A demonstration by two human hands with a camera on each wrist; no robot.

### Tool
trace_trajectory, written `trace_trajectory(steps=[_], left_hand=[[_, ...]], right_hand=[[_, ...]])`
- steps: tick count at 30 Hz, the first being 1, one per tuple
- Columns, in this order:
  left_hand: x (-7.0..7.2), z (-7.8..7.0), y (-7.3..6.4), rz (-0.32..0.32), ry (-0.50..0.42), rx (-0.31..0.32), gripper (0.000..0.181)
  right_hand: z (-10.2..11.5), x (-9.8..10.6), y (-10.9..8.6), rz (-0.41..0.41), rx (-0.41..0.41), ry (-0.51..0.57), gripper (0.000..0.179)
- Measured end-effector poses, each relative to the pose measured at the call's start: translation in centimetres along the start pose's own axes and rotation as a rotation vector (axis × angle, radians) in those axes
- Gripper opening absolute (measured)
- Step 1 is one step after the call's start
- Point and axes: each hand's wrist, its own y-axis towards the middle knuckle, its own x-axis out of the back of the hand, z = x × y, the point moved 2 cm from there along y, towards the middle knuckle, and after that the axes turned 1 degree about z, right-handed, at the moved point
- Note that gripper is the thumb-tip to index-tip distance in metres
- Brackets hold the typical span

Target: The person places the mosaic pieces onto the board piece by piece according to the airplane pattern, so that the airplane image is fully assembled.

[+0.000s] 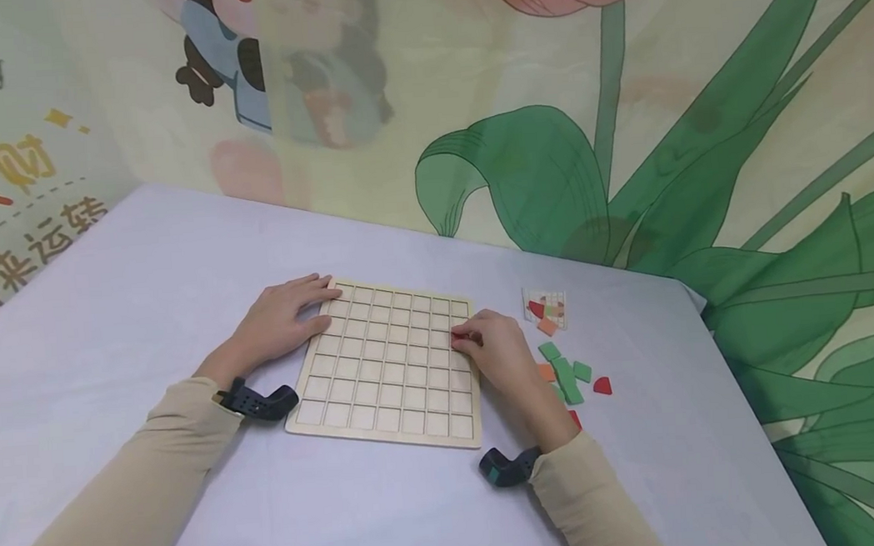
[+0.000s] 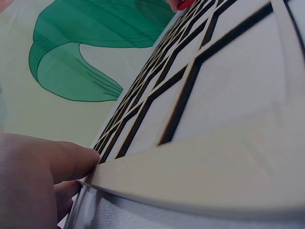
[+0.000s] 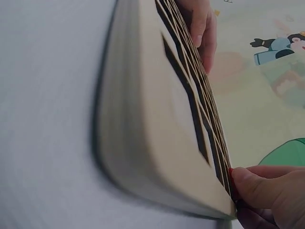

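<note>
On the table [image 1: 173,264], we count one gridded board [image 1: 390,368]. Left hand [image 1: 280,318]: grip relaxed, fingers resting on its left edge. Right hand [image 1: 500,351]: grip narrow, pinching one red piece [image 2: 185,5] over its right side. Rightward we see one card [image 1: 558,299], two orange pieces [image 1: 547,325], at least three green pieces [image 1: 566,380].

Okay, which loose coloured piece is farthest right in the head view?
The red piece with a curved edge, lower right of the small green piece nearest it; every other loose piece lies farther left.
</note>
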Motion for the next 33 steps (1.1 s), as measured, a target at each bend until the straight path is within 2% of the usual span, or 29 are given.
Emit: trace_trajectory(steps=[5,11,16,19,22,25,28,30,33], left_hand=[[0.1,-0.1,0.0,0.006,-0.004,-0.001,0.047],[0.0,-0.2,0.1,0.017,-0.004,-0.004,0.047],[0.3,-0.2,0.0,0.013,-0.002,-0.003,0.047],[0.3,-0.1,0.0,0.017,0.004,0.003,0.047],[0.2,0.1,-0.1,0.014,0.013,0.005,0.047],[0.2,0.2,-0.1,0.005,0.021,0.003,0.047],[0.2,0.2,-0.1,0.001,0.024,0.002,0.047],[0.2,0.2,-0.1,0.003,0.018,0.001,0.047],[0.1,0.1,0.0,0.012,0.018,-0.002,0.047]], right_hand=[[-0.1,0.1,0.0,0.033,0.012,0.006,0.023],[0.0,0.5,-0.1,0.062,0.026,-0.048,0.016],[0.2,0.8,-0.2,0.068,0.078,-0.059,0.01],[0.3,1.0,0.0,0.052,0.09,-0.031,0.009],[0.3,1.4,0.2,-0.005,0.076,0.054,0.013],[-0.1,2.3,0.4,-0.066,0.06,0.19,0.018],[-0.9,3.5,0.4,-0.062,0.039,0.28,0.022],[-1.8,4.6,0.3,-0.027,0.006,0.27,0.025],[-3.5,6.1,-0.2,0.031,-0.055,0.186,0.028]])
